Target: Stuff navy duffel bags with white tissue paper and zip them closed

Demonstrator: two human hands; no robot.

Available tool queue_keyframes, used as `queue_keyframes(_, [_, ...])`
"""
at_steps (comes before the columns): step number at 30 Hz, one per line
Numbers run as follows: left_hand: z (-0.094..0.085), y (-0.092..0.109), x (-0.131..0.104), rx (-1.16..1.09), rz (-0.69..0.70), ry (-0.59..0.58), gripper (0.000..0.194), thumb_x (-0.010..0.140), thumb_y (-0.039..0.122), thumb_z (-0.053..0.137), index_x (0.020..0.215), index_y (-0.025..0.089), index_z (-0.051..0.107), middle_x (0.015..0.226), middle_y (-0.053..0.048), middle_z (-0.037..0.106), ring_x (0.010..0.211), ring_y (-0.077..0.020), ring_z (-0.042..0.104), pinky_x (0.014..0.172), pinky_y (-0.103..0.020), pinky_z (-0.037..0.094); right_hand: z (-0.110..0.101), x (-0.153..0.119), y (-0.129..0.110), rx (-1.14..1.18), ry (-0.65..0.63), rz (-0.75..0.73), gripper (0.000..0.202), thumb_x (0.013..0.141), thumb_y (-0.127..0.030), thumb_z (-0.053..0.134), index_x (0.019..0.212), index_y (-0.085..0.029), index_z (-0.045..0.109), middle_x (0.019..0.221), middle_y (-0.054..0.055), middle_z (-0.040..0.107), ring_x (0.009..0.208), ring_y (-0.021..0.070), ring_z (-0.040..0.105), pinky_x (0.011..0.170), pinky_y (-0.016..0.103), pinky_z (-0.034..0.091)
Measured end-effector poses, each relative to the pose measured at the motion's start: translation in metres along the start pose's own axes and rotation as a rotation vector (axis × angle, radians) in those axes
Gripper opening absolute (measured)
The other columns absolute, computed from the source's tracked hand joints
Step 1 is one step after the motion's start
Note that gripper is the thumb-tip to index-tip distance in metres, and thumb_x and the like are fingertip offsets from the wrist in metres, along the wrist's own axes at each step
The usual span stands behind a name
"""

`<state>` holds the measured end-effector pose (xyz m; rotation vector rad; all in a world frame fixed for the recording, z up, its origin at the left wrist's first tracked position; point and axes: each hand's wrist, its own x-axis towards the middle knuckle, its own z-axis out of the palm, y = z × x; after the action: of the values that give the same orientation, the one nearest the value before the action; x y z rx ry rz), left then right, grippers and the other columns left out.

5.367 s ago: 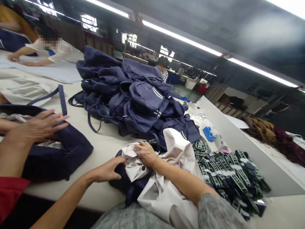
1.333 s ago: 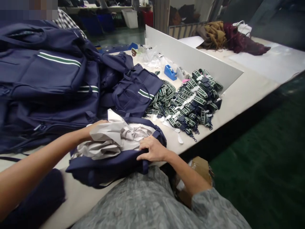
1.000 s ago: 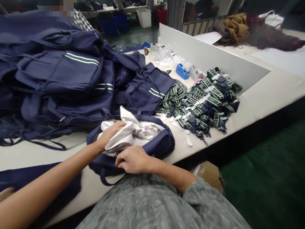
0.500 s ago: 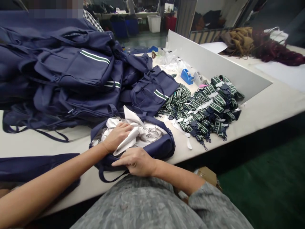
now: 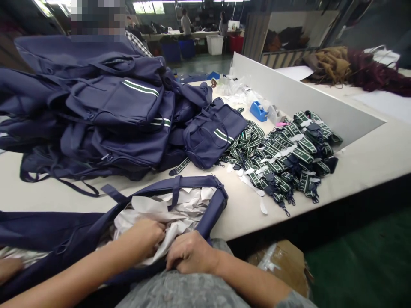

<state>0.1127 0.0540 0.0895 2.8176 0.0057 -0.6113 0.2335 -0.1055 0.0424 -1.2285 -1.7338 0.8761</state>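
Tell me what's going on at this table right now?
A person is stuffing crumpled white paper into an open navy bag at the near table edge. The left hand presses into the paper, while the right hand has a grip on the bag's near rim. Behind lies a heap of matching navy bags. To the right sit a pile of green-and-white straps and a blue tape dispenser. Another person's hand shows at far left.

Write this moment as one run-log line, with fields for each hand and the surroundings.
left hand: pressing white paper inside navy bag | right hand: gripping the bag's near edge | nearby: green straps, bag pile
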Motion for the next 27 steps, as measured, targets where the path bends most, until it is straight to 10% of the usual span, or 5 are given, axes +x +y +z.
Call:
queue_keyframes(4, [0.043,0.007,0.022,0.096,-0.086,0.025,0.021,0.076,0.002,0.053,0.069,0.015,0.068,0.077,-0.01,0.071,0.071,-0.0253,0.068,0.062,-0.032,0.049,-0.004,0.011,0.0,-0.023,-0.14,-0.059,0.018,0.07,-0.002,0.061,0.072,-0.017,0.071,0.08,0.0,0.076,0.078,0.0114,0.071,0.075,0.015,0.051])
queue_keyframes(10, [0.094,0.018,0.021,0.115,-0.113,0.516,0.03,0.086,0.005,0.045,0.095,0.021,0.069,0.089,-0.006,0.071,0.08,-0.0208,0.066,0.079,-0.034,0.055,-0.058,0.032,-0.012,-0.119,-0.182,-0.062,0.023,0.087,-0.018,0.06,0.107,-0.019,0.073,0.107,0.002,0.075,0.1,0.0139,0.069,0.086,0.019,0.05])
queue_keyframes(15, [0.085,0.018,0.024,0.259,-0.028,0.614,0.029,0.094,0.01,0.043,0.078,0.017,0.066,0.081,-0.007,0.065,0.076,-0.0213,0.06,0.075,-0.037,0.051,-0.103,0.055,-0.001,-0.741,-0.077,0.064,0.054,0.079,-0.006,0.054,0.132,-0.018,0.057,0.156,0.011,0.038,0.106,0.0249,0.06,0.084,0.035,0.05])
queue_keyframes(19, [0.072,0.022,0.024,0.221,-0.035,0.66,0.023,0.094,0.014,0.049,0.077,0.017,0.064,0.082,-0.006,0.062,0.075,-0.0194,0.056,0.078,-0.035,0.048,-0.112,0.077,0.006,-0.927,-0.25,0.081,0.026,0.08,-0.006,0.05,0.099,-0.015,0.066,0.128,0.014,0.06,0.084,0.0211,0.062,0.066,0.03,0.046])
queue_keyframes(27, [0.077,0.041,0.014,0.011,-0.161,0.565,0.007,0.082,0.013,0.061,0.081,0.019,0.064,0.09,-0.007,0.064,0.091,-0.0224,0.057,0.09,-0.036,0.044,-0.187,0.146,-0.004,0.246,0.491,0.376,0.039,0.075,-0.047,0.063,0.06,-0.021,0.038,0.051,-0.007,0.036,0.045,0.0068,0.025,0.044,0.022,0.02])
